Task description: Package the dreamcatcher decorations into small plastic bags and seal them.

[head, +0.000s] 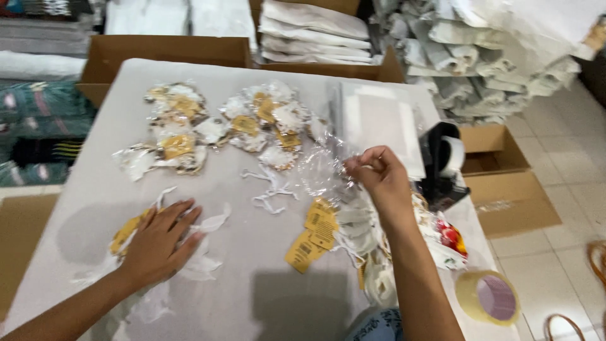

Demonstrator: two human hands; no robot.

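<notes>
Two hands were at work on the grey tabletop (252,284), and they were well apart. Your left hand (161,243) lay flat with its fingers spread, pressing down on a white cloth piece with a yellow tag (126,232) near the tabletop's left edge, towards the near side. Nothing was gripped there; the palm simply rested on top. Your right hand (379,177) was up over the right half of the tabletop, its fingertips pinched together on the edge of a clear plastic bag (319,170), which hung crumpled to the left of the fingers.

Just below that hand, a loose pile of yellow tags (314,235) sat beside more white pieces (356,221) near the right edge. Towards the far side, a spread of packed bags (221,126) lay in clusters, each showing white and yellow through the plastic. A stack of flat clear bags (379,120) lay at the far right corner. A black tape dispenser (445,164) stood at the right edge, just beside your right wrist, and a roll of tape (487,297) sat at the near right corner. Cardboard boxes (505,183) stood on the tiled floor past the right edge.
</notes>
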